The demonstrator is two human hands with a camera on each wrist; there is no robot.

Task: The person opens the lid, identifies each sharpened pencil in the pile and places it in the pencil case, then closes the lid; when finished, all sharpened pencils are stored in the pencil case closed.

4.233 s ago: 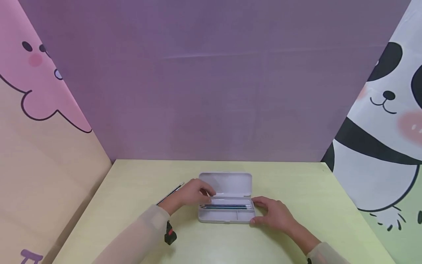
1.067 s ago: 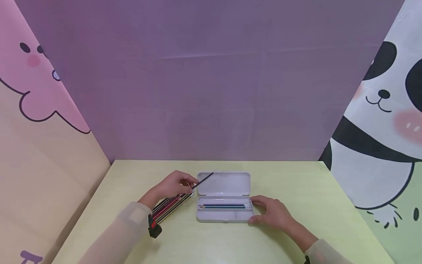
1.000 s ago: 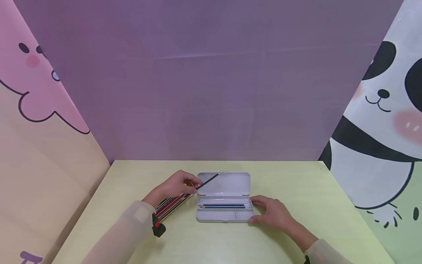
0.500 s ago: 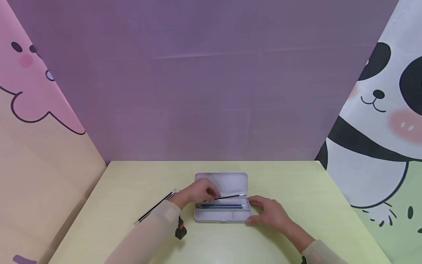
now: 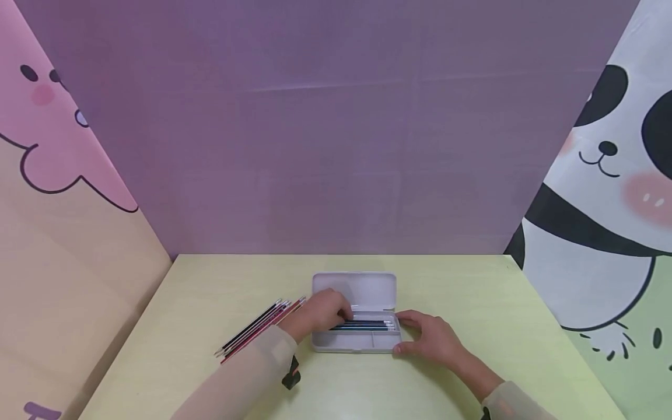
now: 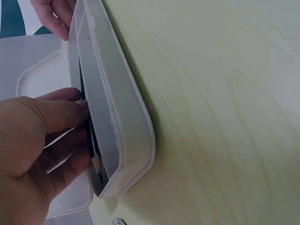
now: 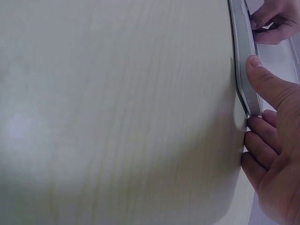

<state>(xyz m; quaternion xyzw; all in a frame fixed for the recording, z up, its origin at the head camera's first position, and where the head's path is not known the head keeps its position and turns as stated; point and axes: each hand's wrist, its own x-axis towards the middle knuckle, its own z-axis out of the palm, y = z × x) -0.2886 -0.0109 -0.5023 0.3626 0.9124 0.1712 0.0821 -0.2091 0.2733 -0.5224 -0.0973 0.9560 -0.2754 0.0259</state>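
Note:
An open white pencil case (image 5: 385,339) lies on the table, its lid (image 5: 370,286) folded back. Dark and blue-green pencils (image 5: 367,324) lie side by side in its rear compartment. My left hand (image 5: 322,312) reaches into that compartment from the left and pinches a dark pencil low among the others. A sharpened pencil tip (image 6: 97,164) shows below those fingers in the left wrist view; the rest is mostly covered. At the case's right end, my right hand (image 5: 436,338) holds the corner, thumb on the front wall (image 7: 248,79) and fingers against the end.
Several loose pencils (image 5: 257,329), black, pink and red, lie slantwise on the table left of the case, partly behind the left forearm. The pale table (image 5: 472,291) ends at a purple backdrop (image 5: 336,146). Printed side panels stand left and right.
My left hand has carried a black pencil from the loose pile rightward and lowered it into the rear compartment. The right hand stays at the case's end.

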